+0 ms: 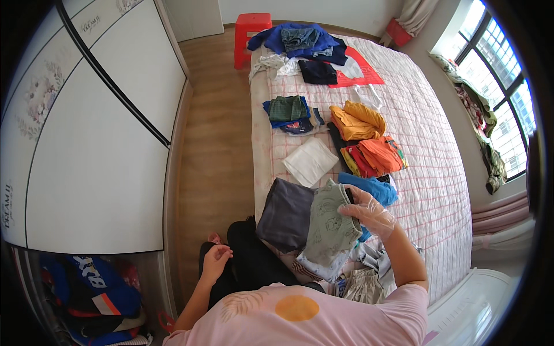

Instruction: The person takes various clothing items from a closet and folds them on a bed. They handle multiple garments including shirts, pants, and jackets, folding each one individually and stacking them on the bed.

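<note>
My right hand [372, 213], in a clear plastic glove, grips the waistband edge of grey-green printed shorts [330, 225]. The shorts hang over a pile on the bed, beside a folded dark grey garment [287, 214]. Under them, pale patterned clothes [326, 266] stick out. My left hand [216, 262] rests by my black-trousered leg, its fingers loosely curled together with nothing seen in them. Just beyond the shorts lie a folded white cloth [310, 162] and a blue garment [372, 188].
Stacks of orange [381, 155], yellow [358, 120] and green-and-blue clothes [288, 109] lie along the checked bed [427, 132]. More clothes [300, 39] heap at its far end, near a red stool [253, 34]. A white wardrobe [115, 179] stands left, with a stuffed lower compartment.
</note>
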